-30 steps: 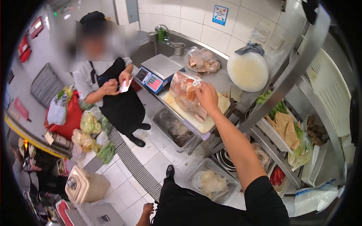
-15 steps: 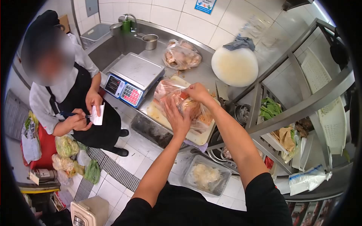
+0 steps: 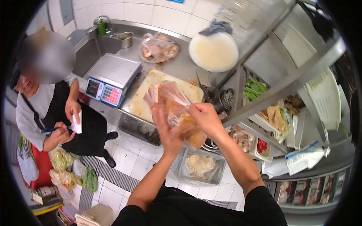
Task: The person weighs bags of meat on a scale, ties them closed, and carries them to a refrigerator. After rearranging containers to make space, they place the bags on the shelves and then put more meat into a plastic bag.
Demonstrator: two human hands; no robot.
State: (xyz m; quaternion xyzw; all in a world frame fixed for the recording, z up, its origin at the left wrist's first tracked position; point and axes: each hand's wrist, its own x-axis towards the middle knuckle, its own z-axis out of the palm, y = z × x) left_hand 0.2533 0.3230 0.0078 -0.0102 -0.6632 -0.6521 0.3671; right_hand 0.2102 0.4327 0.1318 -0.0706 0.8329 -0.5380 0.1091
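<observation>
A clear plastic bag (image 3: 174, 98) of orange-red food pieces, perhaps marinated meat, is raised over the front edge of the white cutting board (image 3: 145, 90). My right hand (image 3: 205, 117) is closed, pinching the gathered plastic on the bag's right side. Against the bag's left side lies my left hand (image 3: 166, 130), its fingers stretched out and smeared by motion. Just left of the board stands a digital scale (image 3: 115, 71) with nothing on its pan. The flat blade of a cleaver (image 3: 203, 78) shows beyond the board's right corner.
Another bag of meat (image 3: 158, 48) lies on the steel counter. A round white board (image 3: 213, 52) leans on the wall, with a cloth (image 3: 216, 28) on top. A co-worker (image 3: 56, 109) stands left, writing on a pad. A metal rack (image 3: 279, 90) crosses the right; a tub (image 3: 200, 167) sits below.
The bag has come up off the board and toward me, showing more of the board. My left hand has shifted lower on its side; my right still grips the plastic. The camera view has shifted.
</observation>
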